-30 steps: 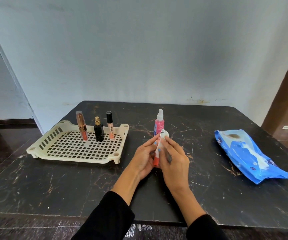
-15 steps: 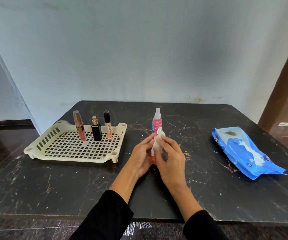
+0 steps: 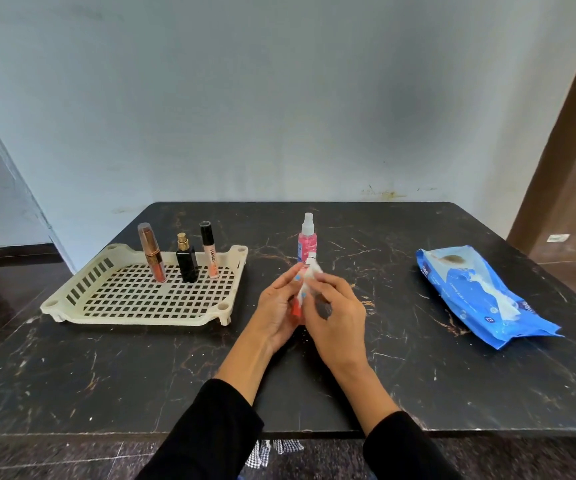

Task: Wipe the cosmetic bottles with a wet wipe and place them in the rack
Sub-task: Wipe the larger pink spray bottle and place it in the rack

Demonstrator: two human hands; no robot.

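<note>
Near the tabletop's (image 3: 400, 368) middle, the left hand (image 3: 277, 311) is gripping a small red-ended bottle (image 3: 296, 310) while the right hand's (image 3: 336, 315) fingers are pinching a white wipe (image 3: 309, 277) around it; the rack (image 3: 82, 311) is sitting toward the left edge.

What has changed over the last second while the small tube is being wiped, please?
The wet wipe in the right hand has slid down the small tube, so less of its red lower end shows. The left hand still grips the tube. The rack with its three bottles, the pink spray bottle and the wipes pack have not moved.
</note>
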